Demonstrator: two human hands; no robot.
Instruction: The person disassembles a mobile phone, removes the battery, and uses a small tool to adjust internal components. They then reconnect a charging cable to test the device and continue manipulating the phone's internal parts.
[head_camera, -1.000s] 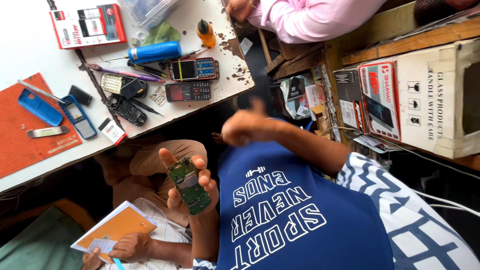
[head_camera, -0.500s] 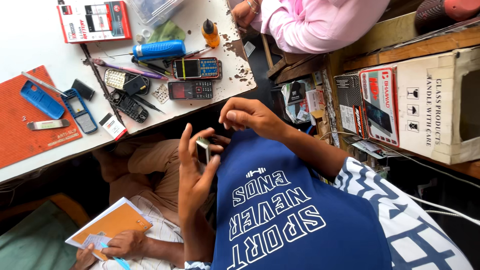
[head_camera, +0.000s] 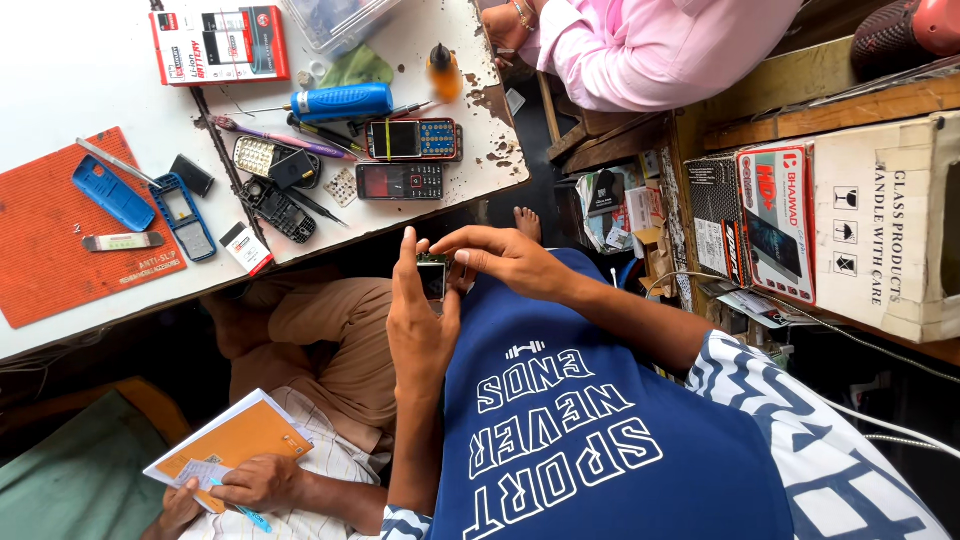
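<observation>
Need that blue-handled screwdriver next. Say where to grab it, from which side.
Take the blue-handled screwdriver by its thick handle, from above, fingers across its width: it lies flat on the white table, and pens crowd its near side. The right hand has just fingertips on the small phone the left hand holds.

Navy blue T-shirt, white block lettering on chest; white-patterned short sleeves; bare forearms.

At ten o'clock lies an orange mat (head_camera: 60, 250) with a blue phone cover (head_camera: 112, 193) on it. The white table (head_camera: 80, 90), brown-speckled near its edge, carries a blue-handled screwdriver (head_camera: 342, 102) at eleven o'clock. A pink sleeve (head_camera: 640, 50) shows at one o'clock. At five o'clock, a navy shirt (head_camera: 590, 440) bears white lettering. An orange notebook (head_camera: 235, 445) sits at seven o'clock.
</observation>
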